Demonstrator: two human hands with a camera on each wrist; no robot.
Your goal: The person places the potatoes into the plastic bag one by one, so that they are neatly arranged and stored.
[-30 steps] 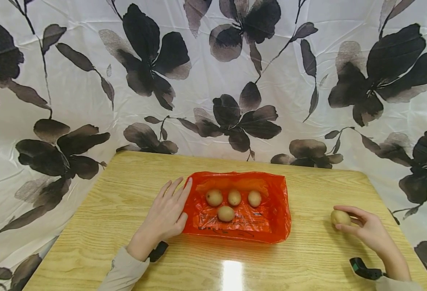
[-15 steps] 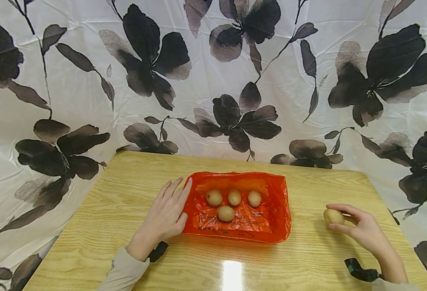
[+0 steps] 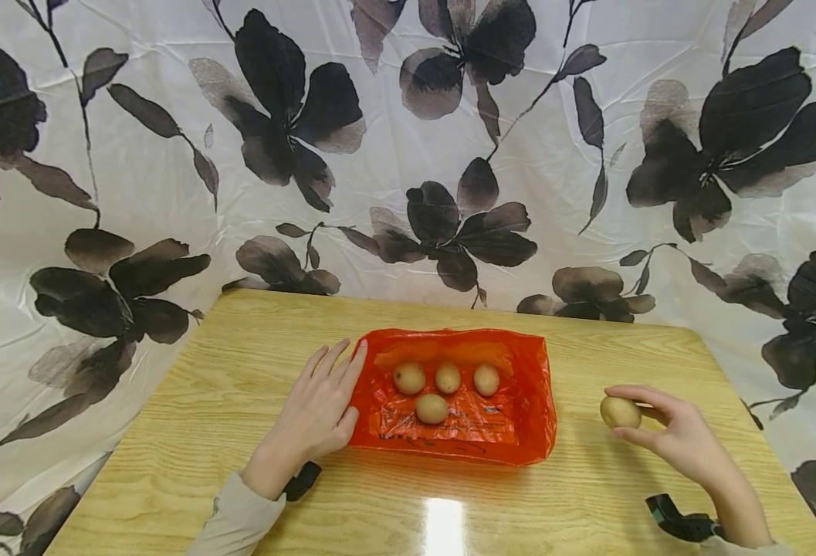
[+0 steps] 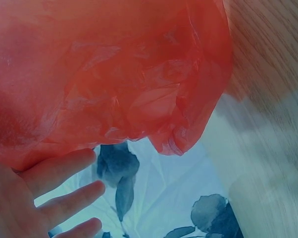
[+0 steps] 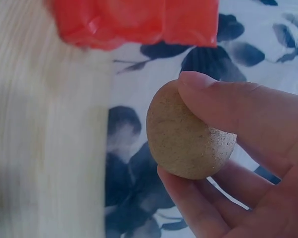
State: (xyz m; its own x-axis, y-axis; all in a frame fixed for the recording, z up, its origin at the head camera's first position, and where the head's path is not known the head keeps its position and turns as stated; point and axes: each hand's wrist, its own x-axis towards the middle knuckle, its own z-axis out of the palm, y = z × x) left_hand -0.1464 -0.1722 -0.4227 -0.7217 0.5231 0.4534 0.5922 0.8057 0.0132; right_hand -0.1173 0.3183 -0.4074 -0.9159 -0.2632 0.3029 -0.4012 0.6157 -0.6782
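My right hand (image 3: 682, 440) pinches a potato (image 3: 620, 412) between thumb and fingers, to the right of a red plastic bag (image 3: 534, 452). The right wrist view shows this same potato (image 5: 181, 136) close up, with the thumb across its top and fingers beneath. With its fingers straight, my left hand (image 3: 317, 405) rests against the bag's left side. In the left wrist view the fingers (image 4: 65, 171) lie spread along the bag's edge (image 4: 134, 99). Several potatoes lie in the opened bag, three in a back row and one potato (image 3: 431, 409) in front.
A wooden table (image 3: 505, 510) lies under the bag and both hands. Behind it hangs a white curtain (image 3: 394, 154) printed with dark flowers. Dark camera mounts sit at the wrists, one wrist camera (image 3: 682, 519) beside the right.
My right hand has moved left toward the bag, carrying the potato. The left hand, the bag and the potatoes inside it have stayed in place.
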